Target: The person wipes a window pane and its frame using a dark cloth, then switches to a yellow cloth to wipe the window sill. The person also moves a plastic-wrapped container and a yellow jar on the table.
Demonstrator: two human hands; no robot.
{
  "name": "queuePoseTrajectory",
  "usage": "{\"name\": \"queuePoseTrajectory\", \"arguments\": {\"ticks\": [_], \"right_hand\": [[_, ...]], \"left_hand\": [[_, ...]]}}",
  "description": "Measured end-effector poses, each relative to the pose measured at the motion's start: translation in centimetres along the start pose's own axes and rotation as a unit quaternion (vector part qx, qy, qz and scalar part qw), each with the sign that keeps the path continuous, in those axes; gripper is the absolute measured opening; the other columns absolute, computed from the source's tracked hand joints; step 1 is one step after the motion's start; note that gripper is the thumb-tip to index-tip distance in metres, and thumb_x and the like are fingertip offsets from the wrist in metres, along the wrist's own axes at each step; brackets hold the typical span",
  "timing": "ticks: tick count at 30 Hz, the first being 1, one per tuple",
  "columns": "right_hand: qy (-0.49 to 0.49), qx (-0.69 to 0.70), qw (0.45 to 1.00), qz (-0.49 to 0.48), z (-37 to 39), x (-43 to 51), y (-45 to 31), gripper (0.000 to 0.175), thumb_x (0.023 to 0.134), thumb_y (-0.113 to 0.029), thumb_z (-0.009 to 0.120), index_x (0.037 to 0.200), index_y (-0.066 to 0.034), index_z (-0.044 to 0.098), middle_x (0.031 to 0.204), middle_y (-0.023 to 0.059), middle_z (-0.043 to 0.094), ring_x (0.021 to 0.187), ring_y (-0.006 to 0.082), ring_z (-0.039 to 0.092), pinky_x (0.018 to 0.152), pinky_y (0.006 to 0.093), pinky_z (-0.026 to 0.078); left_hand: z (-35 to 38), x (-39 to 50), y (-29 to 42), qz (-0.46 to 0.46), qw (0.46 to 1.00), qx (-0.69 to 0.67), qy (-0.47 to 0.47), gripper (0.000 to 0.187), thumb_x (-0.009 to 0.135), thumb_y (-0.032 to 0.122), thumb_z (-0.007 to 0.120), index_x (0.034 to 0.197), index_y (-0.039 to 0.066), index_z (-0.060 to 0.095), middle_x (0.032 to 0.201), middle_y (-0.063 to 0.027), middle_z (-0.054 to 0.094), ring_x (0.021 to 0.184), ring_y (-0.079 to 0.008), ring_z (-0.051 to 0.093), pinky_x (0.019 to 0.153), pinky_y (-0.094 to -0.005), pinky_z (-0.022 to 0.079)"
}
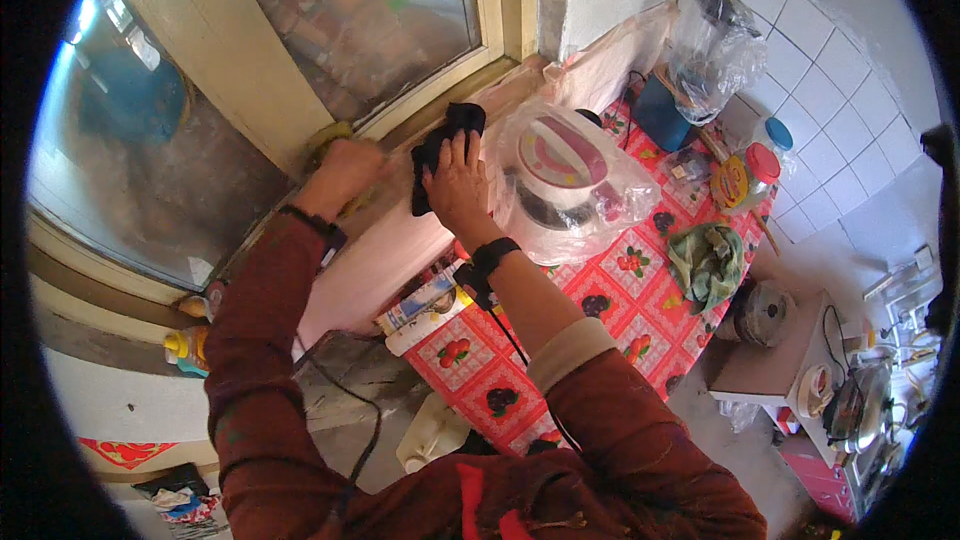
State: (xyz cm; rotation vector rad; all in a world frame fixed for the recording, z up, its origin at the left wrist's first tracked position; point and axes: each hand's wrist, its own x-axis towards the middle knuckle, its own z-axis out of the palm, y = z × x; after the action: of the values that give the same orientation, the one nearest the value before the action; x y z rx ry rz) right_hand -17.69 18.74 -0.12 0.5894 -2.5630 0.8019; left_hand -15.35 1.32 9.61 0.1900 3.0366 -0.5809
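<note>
My left hand [346, 169] is at the window sill beside the cream window frame [262, 120]. Its fingers are blurred and bent around a yellowish-green cloth [330, 136], parts of which show on both sides of the hand. My right hand [459, 184] lies with spread fingers on a black cloth [448, 139] at the pink-covered ledge [367, 259]; whether it grips the cloth is unclear. Right of that hand, a round pink-and-white appliance [562, 154] sits inside a clear plastic bag on the red patterned tablecloth [540, 330].
Boxed rolls [424, 307] lie at the table's near left edge. A green rag [709, 262], a red-lidded jar [750, 176] and a bagged appliance [716, 49] stand to the right. A yellow-capped bottle [187, 345] is on the left sill. A plastic jug [433, 431] is below the table.
</note>
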Motion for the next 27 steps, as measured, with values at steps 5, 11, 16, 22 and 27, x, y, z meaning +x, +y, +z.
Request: {"name": "queuePoseTrajectory", "arguments": {"ticks": [5,11,16,22,27], "right_hand": [[0.006,0.002,1.0,-0.009,0.0,0.1,0.2,0.059,0.089,-0.035,0.058,0.132,0.0037,0.047,0.145,0.0222,0.037,0.138,0.04,0.027,0.103,0.0457,0.038],[-0.004,-0.021,0.999,-0.036,0.3,0.1,0.7,0.061,0.087,-0.035,0.059,0.13,0.0067,0.047,0.142,0.0246,0.04,0.138,0.0415,0.028,0.099,0.0438,0.039],[0.054,-0.014,0.993,-0.1,-0.3,-0.4,1.4,0.053,0.084,-0.029,0.058,0.13,-0.0025,0.053,0.136,0.0203,0.046,0.135,0.0444,0.03,0.092,0.0439,0.038],[-0.063,-0.022,0.996,-0.061,-0.7,-0.3,1.1,0.054,0.085,-0.03,0.056,0.132,-0.0032,0.051,0.139,0.0174,0.044,0.136,0.043,0.029,0.093,0.0438,0.037],[-0.02,-0.049,0.999,-0.008,-0.3,0.0,0.4,0.059,0.088,-0.035,0.056,0.133,0.0018,0.047,0.143,0.018,0.04,0.139,0.0366,0.028,0.096,0.0427,0.037]], "left_hand": [[-1.4,1.6,-0.5,0.095,0.993,0.053,0.053,0.02,0.082,0.01,0.055,0.097,0.008,0.068,0.105,-0.0143,0.066,0.092,-0.0327,0.066,0.077,-0.0423,0.051],[-2.6,17.9,6.1,0.171,0.876,0.027,0.449,0.013,0.077,0.012,0.055,0.081,0.011,0.068,0.087,-0.0081,0.062,0.082,-0.0258,0.065,0.068,-0.0388,0.047],[-2.2,24.3,9.9,0.112,0.95,0.058,0.286,0.015,0.078,0.009,0.058,0.076,0.008,0.072,0.087,-0.0103,0.068,0.084,-0.0258,0.068,0.069,-0.0381,0.052],[-1.9,23.4,10.0,0.109,0.962,0.006,0.252,0.012,0.074,0.014,0.063,0.073,0.007,0.073,0.079,-0.0128,0.07,0.077,-0.0275,0.069,0.064,-0.0399,0.052],[-1.2,17.8,6.6,0.134,0.965,-0.031,0.224,0.013,0.071,0.014,0.064,0.075,0.004,0.072,0.08,-0.0153,0.069,0.079,-0.031,0.069,0.067,-0.0417,0.053]]}}
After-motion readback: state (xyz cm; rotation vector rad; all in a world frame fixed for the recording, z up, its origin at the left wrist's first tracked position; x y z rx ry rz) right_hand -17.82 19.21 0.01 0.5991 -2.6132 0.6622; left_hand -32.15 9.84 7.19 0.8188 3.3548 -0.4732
